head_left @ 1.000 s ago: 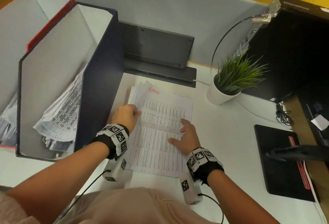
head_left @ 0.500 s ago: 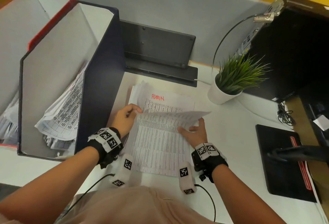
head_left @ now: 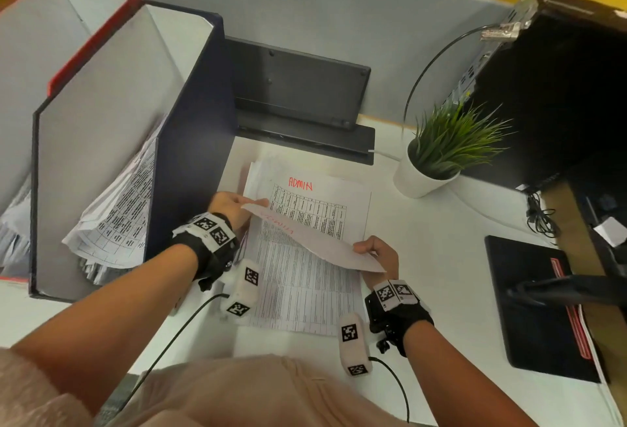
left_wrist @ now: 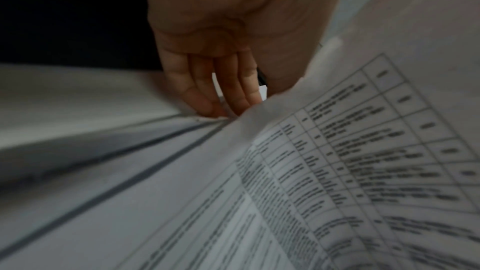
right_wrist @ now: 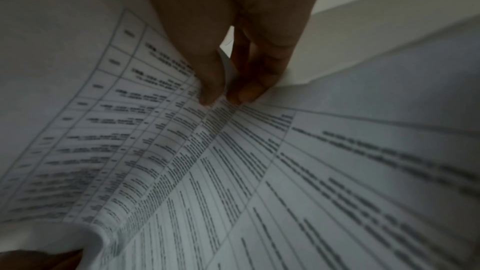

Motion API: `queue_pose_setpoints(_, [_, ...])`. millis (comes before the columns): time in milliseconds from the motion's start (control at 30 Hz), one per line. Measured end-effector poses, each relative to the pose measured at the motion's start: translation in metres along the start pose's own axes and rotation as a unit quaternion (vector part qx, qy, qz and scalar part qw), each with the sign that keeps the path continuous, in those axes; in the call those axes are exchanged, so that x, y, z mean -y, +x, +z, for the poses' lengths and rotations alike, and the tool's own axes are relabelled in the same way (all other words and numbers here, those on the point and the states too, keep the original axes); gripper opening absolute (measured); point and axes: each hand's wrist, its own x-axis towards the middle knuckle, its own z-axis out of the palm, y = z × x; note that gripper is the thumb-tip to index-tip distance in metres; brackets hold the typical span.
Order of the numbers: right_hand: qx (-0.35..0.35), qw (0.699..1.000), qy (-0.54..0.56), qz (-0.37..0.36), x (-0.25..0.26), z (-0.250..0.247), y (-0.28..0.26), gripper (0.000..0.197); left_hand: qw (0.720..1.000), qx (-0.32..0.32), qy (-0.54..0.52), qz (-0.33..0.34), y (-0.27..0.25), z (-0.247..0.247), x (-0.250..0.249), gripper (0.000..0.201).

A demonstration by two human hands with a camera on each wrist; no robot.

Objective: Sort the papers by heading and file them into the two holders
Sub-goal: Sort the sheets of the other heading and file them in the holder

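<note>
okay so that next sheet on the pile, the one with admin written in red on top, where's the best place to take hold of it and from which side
Probably at the far corners of the ADMIN sheet, coming from both side edges. It lies flat on the stack and its near half sits under the lifted sheet, which the left hand and right hand each pinch; a thin sheet needs an edge peeled up for a grip.

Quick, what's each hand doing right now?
Left hand: pinching the far corner of the lifted top sheet.
Right hand: pinching the same sheet's right edge.

left hand (left_wrist: 228,33) fingers (left_wrist: 200,97) extended, tips on stack (left_wrist: 130,202); printed sheet (left_wrist: 363,151) curls up just right of them.
</note>
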Motion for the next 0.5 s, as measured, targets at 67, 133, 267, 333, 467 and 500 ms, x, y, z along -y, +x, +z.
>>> queue_pose_setpoints(67, [-0.001,0.999,0.037,0.019,0.0,0.001,0.001,0.053,0.998,0.0,0.06,0.011,0.002,-0.002,-0.001,0.019])
queue_pose_setpoints(133, [-0.007,0.998,0.05,0.034,0.002,0.002,-0.001,0.056,0.993,-0.017,0.112,0.042,0.004,-0.002,0.0,0.019])
queue_pose_setpoints(267, [-0.01,1.0,0.0,-0.002,0.004,0.004,-0.007,0.043,0.973,-0.042,0.192,0.117,0.006,0.001,0.003,0.021])
queue_pose_setpoints(333, [-0.015,0.999,-0.034,-0.024,0.002,0.003,-0.007,0.042,0.968,-0.042,0.21,0.133,0.006,0.001,0.005,0.022])
queue_pose_setpoints(467, [-0.045,0.995,-0.08,-0.029,-0.003,0.002,-0.001,0.043,0.953,-0.075,0.197,0.217,0.0,0.002,0.014,0.016])
queue_pose_setpoints(500, [-0.045,0.993,-0.108,-0.03,-0.005,0.002,0.0,0.043,0.95,-0.083,0.179,0.243,-0.003,0.001,0.017,0.023])
